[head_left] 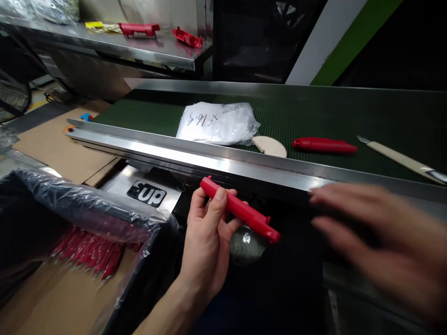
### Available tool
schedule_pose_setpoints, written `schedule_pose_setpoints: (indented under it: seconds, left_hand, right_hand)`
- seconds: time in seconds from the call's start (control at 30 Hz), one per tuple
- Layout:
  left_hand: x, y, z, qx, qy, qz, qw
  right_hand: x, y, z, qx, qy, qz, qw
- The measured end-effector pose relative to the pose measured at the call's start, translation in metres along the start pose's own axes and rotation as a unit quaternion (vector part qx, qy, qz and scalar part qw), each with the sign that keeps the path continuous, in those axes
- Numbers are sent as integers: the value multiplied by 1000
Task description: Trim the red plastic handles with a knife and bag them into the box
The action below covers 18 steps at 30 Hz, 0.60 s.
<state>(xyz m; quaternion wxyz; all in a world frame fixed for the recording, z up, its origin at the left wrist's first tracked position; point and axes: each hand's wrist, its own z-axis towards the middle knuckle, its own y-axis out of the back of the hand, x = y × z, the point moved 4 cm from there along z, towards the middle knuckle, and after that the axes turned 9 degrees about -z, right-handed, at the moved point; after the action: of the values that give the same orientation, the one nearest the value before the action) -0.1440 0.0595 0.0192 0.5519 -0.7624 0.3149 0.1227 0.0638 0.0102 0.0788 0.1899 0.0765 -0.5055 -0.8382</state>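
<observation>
The view is taken from a camera worn on the head, faced forward and tilted down. The left hand point(206, 225) and the right hand point(377, 223) are seen from close above. Beyond them, a conveyor belt point(153, 111) is viewed crosswise; at lower left a box point(89, 191) is looked into, and a bench point(167, 52) is shown farther off, upper left.

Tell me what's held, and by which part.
The left hand holds a red part near its upper-left end, thumb on top. The blurred right hand shows nothing held.
</observation>
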Motion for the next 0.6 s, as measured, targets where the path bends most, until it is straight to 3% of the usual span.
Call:
schedule_pose_setpoints:
  seconds: [0.07,0.17,0.37,0.5,0.6]
  left_hand:
    - [1,1,2,-4,-7,-2,1000]
    - [3,2,5,-2,0,-8,1000]
    - [4,12,3,14,-1,9,1000]
    - [2,25,2,3,-33,37,999]
    - [3,34,2,-4,-24,56,998]
  right_hand:
    - [43,-7,3,17,16,71,997]
    - [64,-17,6,17,20,136,990]
    - [38,-23,3,-39,-99,127,986]
    - [21,-34,3,13,-242,180,953]
    - [16,-42,5,46,-289,215,932]
